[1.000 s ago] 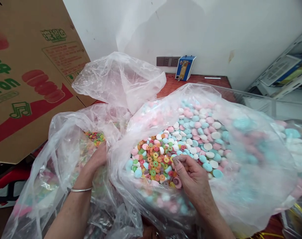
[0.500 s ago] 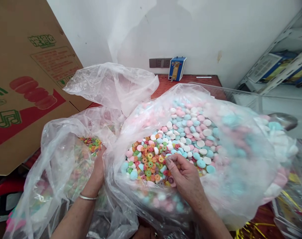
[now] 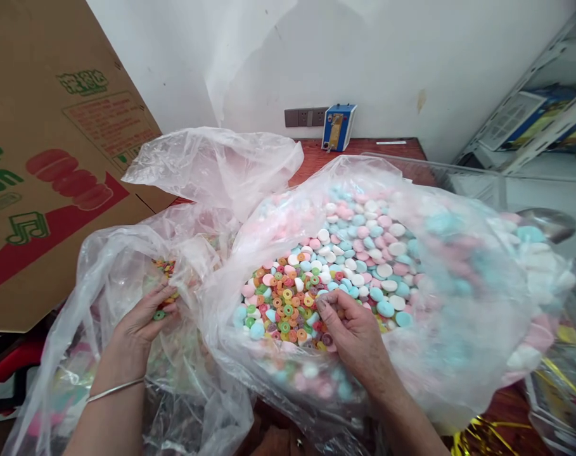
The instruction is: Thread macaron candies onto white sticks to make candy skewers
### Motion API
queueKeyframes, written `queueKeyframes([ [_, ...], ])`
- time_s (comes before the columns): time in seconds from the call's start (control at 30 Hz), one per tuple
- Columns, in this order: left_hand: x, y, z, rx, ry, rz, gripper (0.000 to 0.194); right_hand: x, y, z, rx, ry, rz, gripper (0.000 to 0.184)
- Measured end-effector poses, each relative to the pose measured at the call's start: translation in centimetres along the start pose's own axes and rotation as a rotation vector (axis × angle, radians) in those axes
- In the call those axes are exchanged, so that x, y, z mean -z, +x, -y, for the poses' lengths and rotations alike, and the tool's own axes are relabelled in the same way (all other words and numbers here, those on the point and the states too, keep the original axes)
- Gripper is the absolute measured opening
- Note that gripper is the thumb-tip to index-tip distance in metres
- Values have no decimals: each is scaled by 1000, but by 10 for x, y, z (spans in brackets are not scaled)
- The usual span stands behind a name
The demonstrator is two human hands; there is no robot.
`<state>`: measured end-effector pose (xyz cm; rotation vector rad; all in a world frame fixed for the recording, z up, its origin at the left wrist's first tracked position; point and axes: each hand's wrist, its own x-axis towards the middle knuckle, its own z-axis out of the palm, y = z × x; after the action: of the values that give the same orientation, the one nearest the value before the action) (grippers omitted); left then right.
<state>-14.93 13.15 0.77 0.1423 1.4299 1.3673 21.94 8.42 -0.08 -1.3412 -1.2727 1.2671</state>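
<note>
A large clear plastic bag (image 3: 459, 354) lies open in front of me, full of pastel pink, blue and white candies (image 3: 368, 253) with a patch of small colourful ring candies (image 3: 288, 301) near its mouth. My right hand (image 3: 349, 332) rests in that patch, fingers curled in a pinch over the rings; what it holds is hidden. To the left a second clear bag (image 3: 102, 278) holds more ring candies (image 3: 161, 266). My left hand (image 3: 142, 316), with a thin bangle on the wrist, is inside it, fingers loosely curled with a green ring at the fingertips.
A big printed cardboard box (image 3: 54, 158) leans at the left. At the back, a blue device (image 3: 338, 126) stands by a wall socket (image 3: 304, 117) on the red-brown table (image 3: 364, 147). A clear container (image 3: 482, 183) and white shelving (image 3: 535, 126) are at the right.
My left hand has drawn back from the edge of the big bag into the left bag and now shows ring candies at its fingers. My right hand has barely moved.
</note>
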Motion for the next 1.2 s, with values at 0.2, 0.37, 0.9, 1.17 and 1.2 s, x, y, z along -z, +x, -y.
queueKeyframes([
  [0.2, 1, -8, -1, -22, -278, 24, 15, 1, 0, -2, -20, -8, 3, 34],
  [0.37, -9, -32, -8, -110, -653, 252, 11, 1, 0, -1, -35, -51, -9, 33],
  [0.9, -113, -125, 45, 303, -677, 239, 35, -35, 1, 32, 436, -704, 25, 20],
  [1.17, -108, -122, 43, 298, -708, 174, 36, -76, 27, 46, 411, -1326, 191, 20],
  [1.2, -107, -122, 43, 303, -711, 179, 36, -75, 29, 44, 390, -1321, 186, 20],
])
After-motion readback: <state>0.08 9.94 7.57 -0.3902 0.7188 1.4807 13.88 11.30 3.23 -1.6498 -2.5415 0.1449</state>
